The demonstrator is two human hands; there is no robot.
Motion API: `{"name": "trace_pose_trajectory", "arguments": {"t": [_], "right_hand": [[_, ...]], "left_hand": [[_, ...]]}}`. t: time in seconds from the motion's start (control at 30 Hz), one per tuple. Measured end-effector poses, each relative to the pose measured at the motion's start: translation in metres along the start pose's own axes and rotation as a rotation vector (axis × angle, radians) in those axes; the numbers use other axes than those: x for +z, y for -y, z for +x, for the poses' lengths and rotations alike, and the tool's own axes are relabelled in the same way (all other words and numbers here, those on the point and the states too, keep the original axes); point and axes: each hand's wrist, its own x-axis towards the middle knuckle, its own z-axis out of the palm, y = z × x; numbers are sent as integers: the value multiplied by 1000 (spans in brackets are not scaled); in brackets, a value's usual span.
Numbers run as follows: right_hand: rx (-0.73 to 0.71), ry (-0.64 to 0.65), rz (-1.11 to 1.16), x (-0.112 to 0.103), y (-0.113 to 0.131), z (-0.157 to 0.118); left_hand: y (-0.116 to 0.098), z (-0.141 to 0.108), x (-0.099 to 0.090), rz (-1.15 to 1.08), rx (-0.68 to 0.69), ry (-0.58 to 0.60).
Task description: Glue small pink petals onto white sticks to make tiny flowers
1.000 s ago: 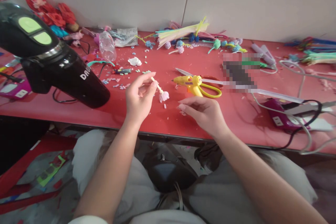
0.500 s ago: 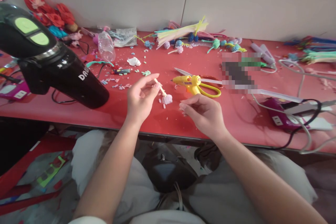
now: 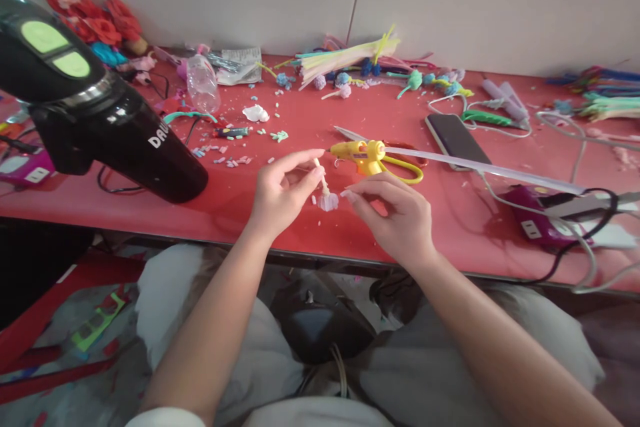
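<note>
My left hand [image 3: 285, 193] pinches the thin cream stem of a small craft flower [image 3: 328, 201], whose pale lilac petals hang downward just above the red table. Close to the right of the petals is my right hand [image 3: 395, 217], thumb and forefinger pressed together on a tiny pale piece [image 3: 346, 193], too small to name for sure. Right behind the hands lies a yellow hot glue gun [image 3: 357, 152] with a long clear glue stick [image 3: 480, 165] sticking out of its back. Scissors [image 3: 407, 172] with yellow handles rest beneath the gun.
A large black tumbler [image 3: 145, 140] leans in at the left. Behind are a plastic bottle [image 3: 203, 87], pipe cleaners [image 3: 345, 63] and scattered pastel bits [image 3: 237, 161]. On the right are a power bank [image 3: 457, 139], a purple power strip [image 3: 535, 217] and loose cables.
My left hand has shifted right with the flower, bringing the petals nearer to my right hand. My right hand stays almost in place, fingers still pinched.
</note>
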Motion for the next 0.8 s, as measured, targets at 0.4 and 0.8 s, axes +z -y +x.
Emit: {"name": "trace_pose_trajectory", "arguments": {"t": [0.4,0.8], "right_hand": [[-112,54,-20,5,-2,0],[-169,86,-8,4,-5,-3]], "left_hand": [[1,-2,1,9,-66,87],[3,-1,2,13,-29,21]]}}
